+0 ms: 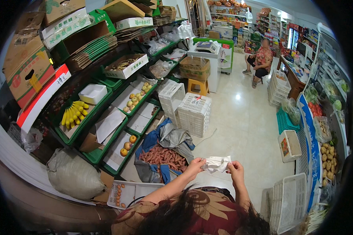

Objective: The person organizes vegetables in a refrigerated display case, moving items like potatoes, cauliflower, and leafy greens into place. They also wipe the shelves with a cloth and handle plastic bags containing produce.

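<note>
My left hand (pixel 195 168) pinches the left end of a crumpled white thin sheet (pixel 217 163), perhaps a plastic bag or tissue. At its other end, the fingers of my right hand (pixel 236 171) grip the same sheet, so it stretches between both hands over the tiled floor. Just beyond my left forearm, a heap of sweet potatoes (pixel 163 158) lies in a blue and grey tarpaulin sack (pixel 173 132) with its mouth spread wide. A white tray (pixel 141 191) holding several brown eggs (pixel 118 195) sits beneath my left arm.
Green tiered shelves at left carry bananas (pixel 74 114), apples (pixel 136 100) and stacked cardboard. White plastic crates (pixel 195 113) stand ahead. A seated person (pixel 262 60) is farther back. To the right are a foam box (pixel 290 146), a basket (pixel 289 202) and potatoes (pixel 328 161).
</note>
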